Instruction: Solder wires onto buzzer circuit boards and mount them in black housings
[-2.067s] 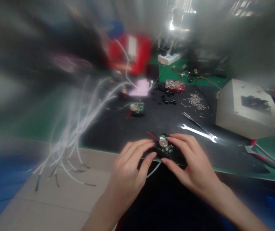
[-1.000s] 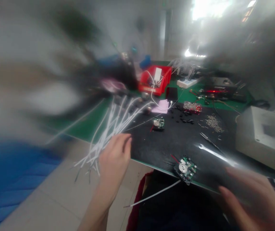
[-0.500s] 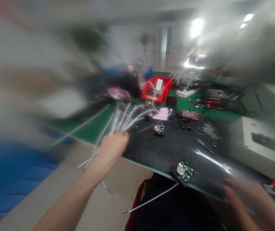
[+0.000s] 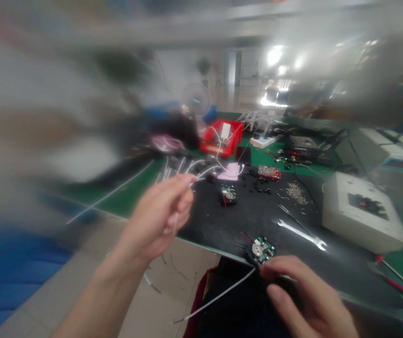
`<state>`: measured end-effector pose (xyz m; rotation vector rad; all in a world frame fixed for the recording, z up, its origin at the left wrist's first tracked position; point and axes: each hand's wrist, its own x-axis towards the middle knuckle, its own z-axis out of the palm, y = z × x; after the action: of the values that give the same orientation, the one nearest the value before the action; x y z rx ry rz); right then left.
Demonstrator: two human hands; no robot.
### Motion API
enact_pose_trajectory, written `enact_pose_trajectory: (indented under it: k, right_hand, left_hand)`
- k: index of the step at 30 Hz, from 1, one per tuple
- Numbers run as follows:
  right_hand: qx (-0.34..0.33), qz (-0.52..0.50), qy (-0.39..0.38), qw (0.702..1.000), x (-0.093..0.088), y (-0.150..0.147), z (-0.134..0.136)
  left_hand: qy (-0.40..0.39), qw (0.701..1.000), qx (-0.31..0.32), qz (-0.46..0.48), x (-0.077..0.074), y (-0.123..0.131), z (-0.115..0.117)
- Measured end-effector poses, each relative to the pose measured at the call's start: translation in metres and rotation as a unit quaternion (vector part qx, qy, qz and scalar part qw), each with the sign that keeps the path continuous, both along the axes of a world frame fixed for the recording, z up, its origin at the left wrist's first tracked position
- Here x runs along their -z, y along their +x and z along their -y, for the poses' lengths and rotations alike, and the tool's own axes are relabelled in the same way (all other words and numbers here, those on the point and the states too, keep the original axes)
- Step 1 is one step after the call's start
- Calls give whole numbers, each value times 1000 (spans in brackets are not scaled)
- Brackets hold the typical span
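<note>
My left hand (image 4: 164, 211) is closed in a pinch over the table's near left edge, with a thin white cable (image 4: 176, 224) showing beneath its fingers. Behind it, several white cables (image 4: 183, 165) lie fanned out. My right hand (image 4: 307, 291) reaches up from the lower right, thumb and index finger apart. Its index fingertip is at the lower edge of a round circuit board (image 4: 263, 249), seemingly touching it. From that board, at the table's front edge, a white cable (image 4: 219, 296) hangs over the side. A second circuit board (image 4: 228, 194) sits farther back.
An open-end wrench (image 4: 302, 234) lies right of the near board, beside tweezers (image 4: 295, 215). Small screws (image 4: 296, 192) are scattered behind them. A red bin (image 4: 222, 138) stands at the back, pink paper (image 4: 230, 172) before it. A pale box (image 4: 363, 211) occupies the right side.
My left hand has turned and come nearer the camera, its fingers still closed. My right hand has moved left to the near board. The view has shifted slightly.
</note>
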<state>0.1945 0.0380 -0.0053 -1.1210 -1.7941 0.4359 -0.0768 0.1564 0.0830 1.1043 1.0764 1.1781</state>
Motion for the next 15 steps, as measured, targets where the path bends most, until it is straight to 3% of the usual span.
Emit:
enact_pose_trajectory:
  k: [2, 4, 7, 9, 12, 15]
  right_hand:
    - [-68, -34, -51, 996, 7, -19, -3]
    - [-131, -120, -127, 976, 14, -37, -6]
    - [-196, -270, -247, 910, 18, -56, -9]
    - [-206, -314, -302, 876, 18, -60, -9]
    - [-203, -318, -333, 864, 17, -57, -7]
    - [-201, -312, -350, 860, 16, -51, -3]
  left_hand:
    - [-43, 995, -4, 89, -1, 18, 11]
    - [-58, 992, -16, 108, 7, 32, 21]
    - [-73, 992, -18, 98, 29, 38, 30]
    - [-77, 993, -33, 87, 47, 32, 27]
    - [-63, 990, -98, 85, 68, 12, 9]
    - [-33, 977, -188, 91, 72, -15, -14]
